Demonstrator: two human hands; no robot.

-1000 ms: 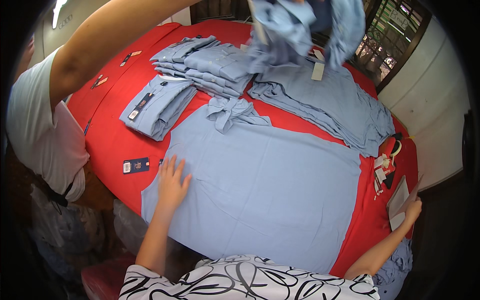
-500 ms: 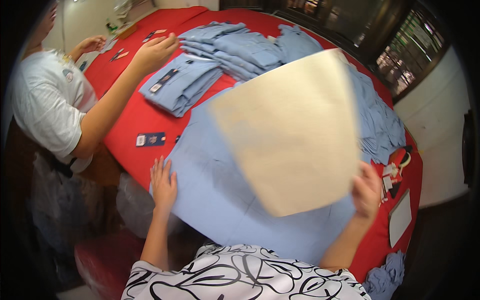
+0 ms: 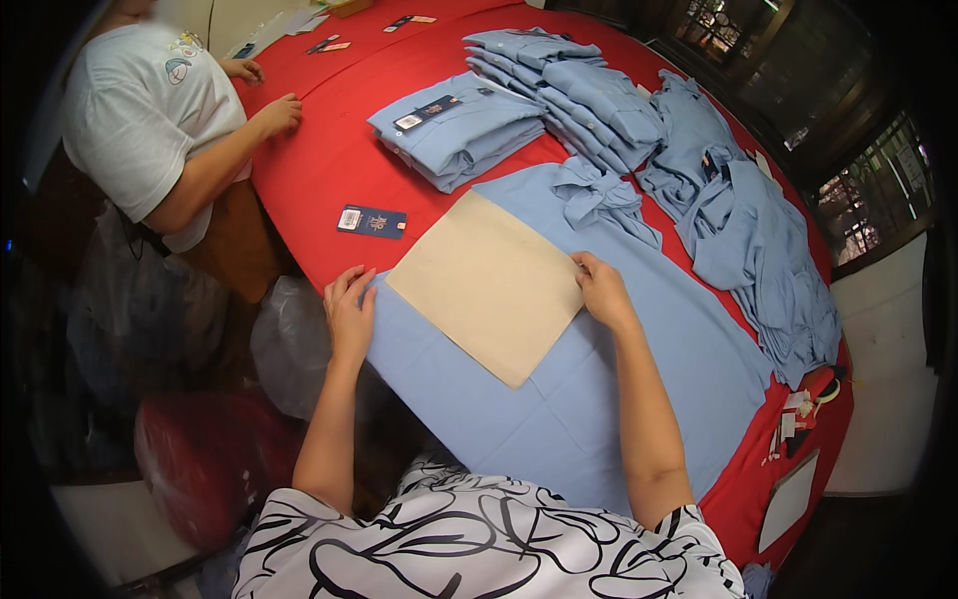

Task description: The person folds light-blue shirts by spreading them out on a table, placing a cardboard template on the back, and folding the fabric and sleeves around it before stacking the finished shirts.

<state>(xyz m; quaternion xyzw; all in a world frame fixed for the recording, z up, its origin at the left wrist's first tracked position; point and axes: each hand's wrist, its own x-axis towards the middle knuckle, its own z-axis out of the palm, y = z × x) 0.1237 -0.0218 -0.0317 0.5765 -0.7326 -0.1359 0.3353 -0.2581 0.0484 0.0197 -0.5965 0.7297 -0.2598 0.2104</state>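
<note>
A blue shirt (image 3: 479, 399) lies spread over the table in front of me. On top of it rests a beige cardboard sheet (image 3: 489, 290), flat or nearly so, with one corner pointing towards me. My right hand (image 3: 605, 292) pinches the sheet's right corner between thumb and fingers. At the shirt's left edge, beside the sheet's left corner, is my left hand (image 3: 349, 314); its fingers are slightly bent and apart, touching the cloth. The shirt's sleeves (image 3: 604, 200) lie bunched beyond the cardboard.
Folded blue shirts (image 3: 459, 125) with a tag and a taller shirt stack (image 3: 579, 95) stand beyond. Loose shirts (image 3: 758, 240) heap at the right. A dark tag (image 3: 371, 221) lies on the red cloth (image 3: 299, 215). A co-worker (image 3: 150, 120) stands at the left. Tape (image 3: 828, 389) lies far right.
The cardboard sheet, raised and tilted before, has come down onto the shirt with my right hand, which moved left and away from me. The co-worker's arm has drawn back. My view has shifted.
</note>
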